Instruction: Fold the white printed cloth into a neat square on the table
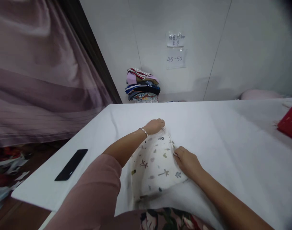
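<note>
A white cloth [155, 166] printed with small palm trees and other motifs lies partly raised over the table in front of me. My left hand [155, 126] is closed on its far corner, with a bracelet at the wrist. Lower down, my right hand [187, 160] pinches the cloth's right edge, thumb and fingers together. Between my two hands that edge runs fairly taut. The near part of the cloth hangs in loose folds close to my body. What kind of cloth item it is, I cannot tell.
The white table [227, 143] carries a flat black object [71, 164] at left and a red item [291, 123] at the right edge. Beyond the far edge rises a stack of folded clothes [143, 86] by the wall. A pink curtain [40, 70] hangs at left.
</note>
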Tool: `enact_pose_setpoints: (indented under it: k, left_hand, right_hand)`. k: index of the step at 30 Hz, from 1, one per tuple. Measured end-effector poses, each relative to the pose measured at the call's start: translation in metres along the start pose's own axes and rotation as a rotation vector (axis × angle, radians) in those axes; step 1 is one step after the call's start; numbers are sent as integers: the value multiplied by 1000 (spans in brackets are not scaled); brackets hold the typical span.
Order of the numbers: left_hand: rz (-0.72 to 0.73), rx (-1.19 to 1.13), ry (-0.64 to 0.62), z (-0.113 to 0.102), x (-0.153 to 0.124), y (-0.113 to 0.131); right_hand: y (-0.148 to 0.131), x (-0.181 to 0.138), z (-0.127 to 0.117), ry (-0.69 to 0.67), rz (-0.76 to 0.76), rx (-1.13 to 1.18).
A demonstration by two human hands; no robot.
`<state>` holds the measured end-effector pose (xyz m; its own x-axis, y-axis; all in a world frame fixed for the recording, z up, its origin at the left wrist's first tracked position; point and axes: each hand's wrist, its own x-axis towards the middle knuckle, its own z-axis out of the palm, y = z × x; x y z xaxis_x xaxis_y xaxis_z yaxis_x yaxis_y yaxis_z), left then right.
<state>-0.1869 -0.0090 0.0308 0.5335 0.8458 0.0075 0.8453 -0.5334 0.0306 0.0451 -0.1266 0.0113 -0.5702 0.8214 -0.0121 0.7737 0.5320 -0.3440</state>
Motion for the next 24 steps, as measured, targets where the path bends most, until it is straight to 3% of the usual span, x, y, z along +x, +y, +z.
enact_pose_setpoints:
  k: [8,13,15,20,24]
  left_hand:
    - [-230,-198,-2,-9,-14,-5]
    - [-324,-400,19,-10,-1,-7]
    - [-316,-399,8,-8,6,-8]
    - [-326,-281,-158,-1,20,-10]
    - [-322,-248,-184,5,27,-6]
  right_hand:
    - [-1,-1,5,9,-86,75]
    - [2,1,4,9,-4,126]
    - [4,2,3,2,27,134]
    - [5,3,2,-29,65,131]
    - [6,3,2,-35,64,102]
